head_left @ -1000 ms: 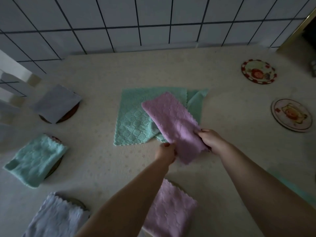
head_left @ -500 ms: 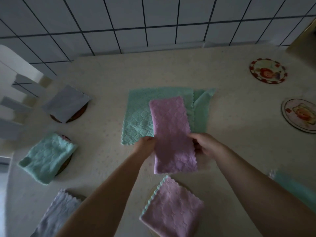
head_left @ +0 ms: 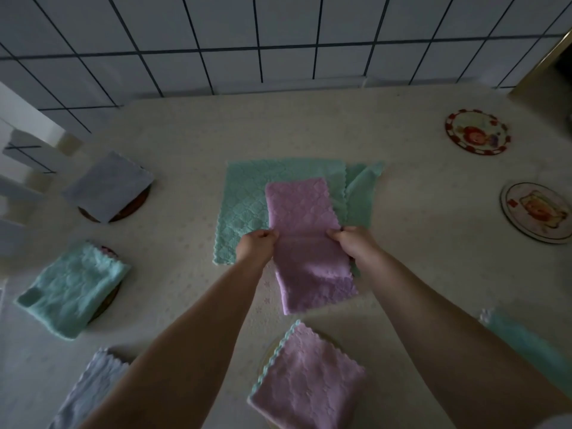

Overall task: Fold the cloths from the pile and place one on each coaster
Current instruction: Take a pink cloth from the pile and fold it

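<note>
Cream table [head_left: 309,131] with a faint speckled pattern fills the view, white tiled wall [head_left: 278,35] with dark grout behind it. Mid-table lies the pile: a green cloth [head_left: 244,199] spread flat with a second green cloth [head_left: 360,193] bunched under its right edge. On top of the pile is the pink cloth [head_left: 306,243], already a long narrow strip running away from the person, near end hanging past the pile onto the bare table. Left hand [head_left: 257,246] pinches the strip's left edge about halfway along, fingers curled on the fabric; right hand [head_left: 353,243] pinches the right edge at the same level, fingers curled too. Both forearms reach in from the bottom of the view. Folded cloths already sit on coasters: grey cloth [head_left: 108,185] far left on a dark round coaster [head_left: 136,202], green folded cloth [head_left: 74,286] below it, covering most of its coaster, a pale grey cloth [head_left: 89,388] at bottom left, a pink folded cloth [head_left: 309,382] near bottom centre with a coaster rim just showing at its left. A green cloth edge [head_left: 526,342] shows at bottom right, blurred. Two bare coasters on the right: red-rimmed coaster [head_left: 476,131] further back, pale cartoon coaster [head_left: 535,212] nearer, both well apart from the pile.
</note>
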